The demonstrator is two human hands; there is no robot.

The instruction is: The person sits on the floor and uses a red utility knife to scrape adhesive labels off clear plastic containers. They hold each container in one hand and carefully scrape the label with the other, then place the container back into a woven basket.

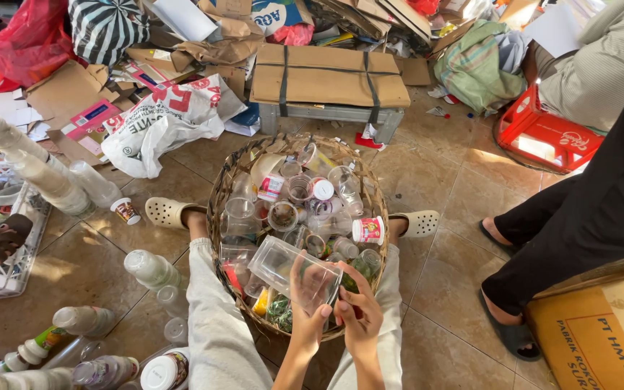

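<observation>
A round woven basket (pixel 219 189) sits between my legs, filled with several clear plastic cups, small pots and lids. My left hand (pixel 308 312) holds a stack of clear plastic cups (pixel 287 269) by its open end, lying on its side over the basket's near part. My right hand (pixel 359 309) touches the rim of that same stack from the right. A small white pot with a pink label (pixel 367 230) lies at the basket's right side.
Stacks of clear cups (pixel 151 269) and plastic bottles (pixel 81 319) lie on the tiled floor at left. A low cardboard-topped stool (pixel 328 76) stands beyond the basket. Another person's legs in black trousers (pixel 579 217) are at right, near a red crate (pixel 547 133) and a cardboard box (pixel 601 336).
</observation>
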